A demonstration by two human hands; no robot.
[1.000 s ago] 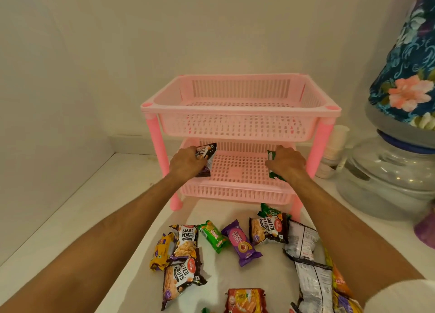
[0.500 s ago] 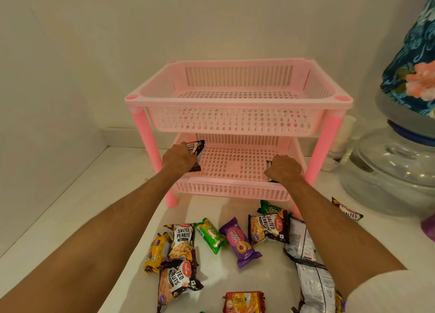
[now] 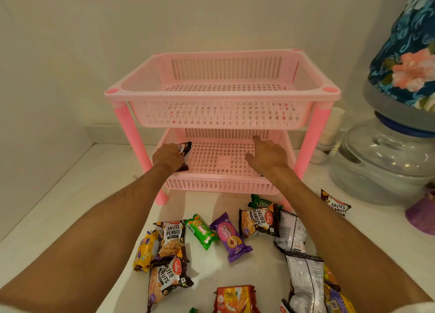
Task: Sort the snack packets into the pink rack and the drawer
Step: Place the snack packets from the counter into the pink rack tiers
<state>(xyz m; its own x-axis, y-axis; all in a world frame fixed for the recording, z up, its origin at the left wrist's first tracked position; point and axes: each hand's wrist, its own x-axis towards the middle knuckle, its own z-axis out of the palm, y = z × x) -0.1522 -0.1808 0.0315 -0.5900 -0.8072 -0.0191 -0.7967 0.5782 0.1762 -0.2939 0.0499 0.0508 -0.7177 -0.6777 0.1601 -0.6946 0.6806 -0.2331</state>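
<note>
The pink rack (image 3: 223, 94) has two tiers, and its top basket holds nothing. My left hand (image 3: 167, 157) is shut on a dark salted peanuts packet (image 3: 185, 148) at the left end of the lower shelf (image 3: 216, 158). Over the right side of that shelf my right hand (image 3: 267, 156) has its fingers apart and the forefinger stretched out. A dark sliver (image 3: 261, 175) shows under its wrist; I cannot tell what it is. Several packets lie on the counter in front: salted peanuts (image 3: 173, 237), a green biscuit pack (image 3: 201, 230), a purple pack (image 3: 229, 238), silver bags (image 3: 293, 232).
A glass water jar (image 3: 381, 164) under a floral cover (image 3: 409, 61) stands at the right, with stacked paper cups (image 3: 329, 134) beside the rack's right leg. Another peanuts packet (image 3: 337, 205) lies near a purple object (image 3: 421, 215). Walls close in behind and at the left.
My right hand has opened and moved further into the lower shelf; the green packet it held no longer shows in it. My left hand keeps its packet, set lower on the shelf.
</note>
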